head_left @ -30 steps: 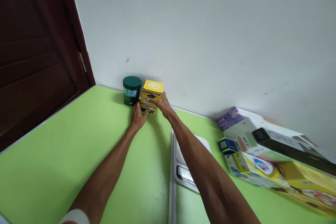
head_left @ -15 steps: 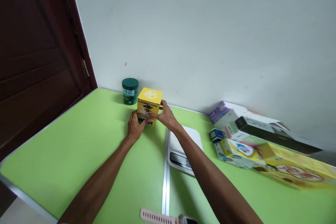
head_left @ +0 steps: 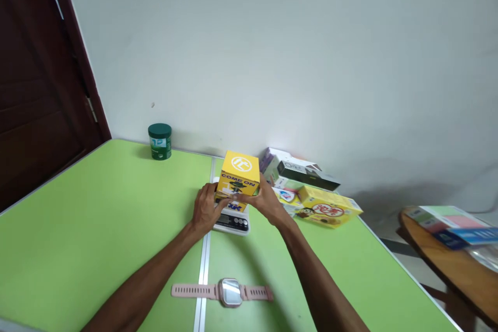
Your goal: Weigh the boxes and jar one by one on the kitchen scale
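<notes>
Yellow box (head_left: 238, 172) gripped between both hands: left hand (head_left: 207, 208) on its left side, right hand (head_left: 267, 201) on its right, thumbs across the front. Box is upright, over the white scale (head_left: 235, 223); can't tell if it touches the platform. Pink-strapped watch (head_left: 231, 292) lies flat on the green bench (head_left: 128, 218), nearer the person. Green tub (head_left: 160, 143) stands well apart, left, near wall. Yellow carton (head_left: 329, 209) and dark-sided box (head_left: 307, 174) to the right.
</notes>
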A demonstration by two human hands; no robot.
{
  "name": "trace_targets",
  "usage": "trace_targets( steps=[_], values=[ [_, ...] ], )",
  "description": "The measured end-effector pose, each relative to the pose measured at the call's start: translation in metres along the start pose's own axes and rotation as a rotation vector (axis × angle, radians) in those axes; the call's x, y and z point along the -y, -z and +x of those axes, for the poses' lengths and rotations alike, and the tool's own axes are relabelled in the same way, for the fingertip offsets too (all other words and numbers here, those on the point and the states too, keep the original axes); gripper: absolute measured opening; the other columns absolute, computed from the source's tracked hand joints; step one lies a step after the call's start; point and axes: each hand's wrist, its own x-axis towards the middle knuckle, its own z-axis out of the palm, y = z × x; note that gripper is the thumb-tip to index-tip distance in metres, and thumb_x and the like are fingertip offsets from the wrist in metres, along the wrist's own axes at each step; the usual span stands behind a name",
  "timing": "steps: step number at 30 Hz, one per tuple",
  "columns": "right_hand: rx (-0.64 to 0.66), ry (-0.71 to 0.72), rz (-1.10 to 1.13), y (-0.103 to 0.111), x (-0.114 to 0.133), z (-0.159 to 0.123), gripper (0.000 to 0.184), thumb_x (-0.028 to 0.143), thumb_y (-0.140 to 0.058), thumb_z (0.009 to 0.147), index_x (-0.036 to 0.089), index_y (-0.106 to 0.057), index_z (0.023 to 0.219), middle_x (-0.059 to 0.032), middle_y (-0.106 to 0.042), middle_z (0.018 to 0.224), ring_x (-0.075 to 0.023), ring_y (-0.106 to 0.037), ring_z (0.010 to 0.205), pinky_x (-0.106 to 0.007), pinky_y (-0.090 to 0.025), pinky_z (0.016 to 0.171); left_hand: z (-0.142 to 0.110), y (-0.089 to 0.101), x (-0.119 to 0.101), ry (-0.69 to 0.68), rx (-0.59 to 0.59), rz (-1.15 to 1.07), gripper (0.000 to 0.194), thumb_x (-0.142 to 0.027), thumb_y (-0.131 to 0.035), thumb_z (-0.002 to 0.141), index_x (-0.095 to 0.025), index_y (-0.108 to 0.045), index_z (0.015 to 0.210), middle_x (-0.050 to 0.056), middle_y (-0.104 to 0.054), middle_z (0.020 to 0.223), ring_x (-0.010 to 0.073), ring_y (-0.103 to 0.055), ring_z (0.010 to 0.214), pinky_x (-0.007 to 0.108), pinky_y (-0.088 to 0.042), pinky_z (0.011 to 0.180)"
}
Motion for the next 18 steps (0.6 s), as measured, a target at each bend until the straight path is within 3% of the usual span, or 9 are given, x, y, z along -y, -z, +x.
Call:
trace_targets(
  steps=[3, 8, 10, 13, 15, 18],
  values=[
    [0.072, -0.120, 0.113, -0.001, -0.007, -0.002, 0.092, 0.041, -0.097, 0.059, 0.026, -0.057, 0.141, -0.0128, -0.072, 0.132, -0.0372, -0.068, 0.122, -0.054, -0.063, 0.093, -0.004, -0.003, 0.003, 0.023, 0.044, -0.002, 0.035, -0.043, -0.069, 0.096, -0.020, -0.060, 0.121, 0.010, -0.070, 0.105, 0.0274, -0.069, 0.099, 0.041, -0.056, 0.089],
    [0.078, -0.144, 0.210, 0.001, -0.015, -0.012, 0.090, 0.042, -0.097, 0.060, 0.027, -0.058, 0.140, -0.0110, -0.069, 0.139, -0.0338, -0.067, 0.124, -0.053, -0.059, 0.101, -0.007, 0.001, 0.018, 0.100, 0.082, -0.193, 0.043, -0.046, -0.058, 0.100, -0.020, -0.056, 0.133, 0.013, -0.069, 0.123, 0.0266, -0.068, 0.112, 0.044, -0.054, 0.101],
    [-0.024, -0.162, 0.233, 0.004, -0.027, -0.028, 0.088, 0.046, -0.096, 0.062, 0.029, -0.059, 0.140, -0.0105, -0.063, 0.148, -0.0337, -0.063, 0.131, -0.053, -0.056, 0.105, -0.007, 0.003, 0.031, 0.248, 0.021, -0.274, 0.044, -0.050, -0.050, 0.101, -0.020, -0.055, 0.133, 0.015, -0.068, 0.127, 0.0262, -0.069, 0.114, 0.045, -0.053, 0.102],
    [-0.293, -0.230, 0.275, 0.007, -0.055, -0.063, 0.067, 0.059, -0.085, 0.074, 0.026, -0.066, 0.129, -0.0121, -0.066, 0.143, -0.0337, -0.064, 0.129, -0.052, -0.056, 0.104, -0.003, 0.007, 0.051, 0.472, -0.046, -0.324, 0.048, -0.058, -0.040, 0.101, -0.018, -0.060, 0.120, 0.016, -0.072, 0.118, 0.0275, -0.072, 0.107, 0.047, -0.055, 0.099],
    [-0.425, -0.259, 0.290, 0.006, -0.073, -0.084, 0.056, 0.064, -0.079, 0.078, 0.022, -0.072, 0.115, -0.0128, -0.075, 0.124, -0.0328, -0.071, 0.115, -0.051, -0.059, 0.097, 0.002, 0.010, 0.059, 0.508, -0.026, -0.341, 0.050, -0.062, -0.041, 0.099, -0.019, -0.063, 0.112, 0.015, -0.075, 0.109, 0.0280, -0.074, 0.101, 0.047, -0.057, 0.096],
    [-0.485, -0.256, 0.256, 0.002, -0.087, -0.102, 0.051, 0.062, -0.082, 0.074, 0.020, -0.073, 0.101, -0.0095, -0.078, 0.097, -0.0286, -0.075, 0.092, -0.046, -0.061, 0.086, 0.005, 0.013, 0.062, 0.490, 0.023, -0.359, 0.050, -0.067, -0.049, 0.094, -0.021, -0.065, 0.106, 0.012, -0.076, 0.103, 0.0281, -0.074, 0.100, 0.046, -0.057, 0.095]
  ],
)
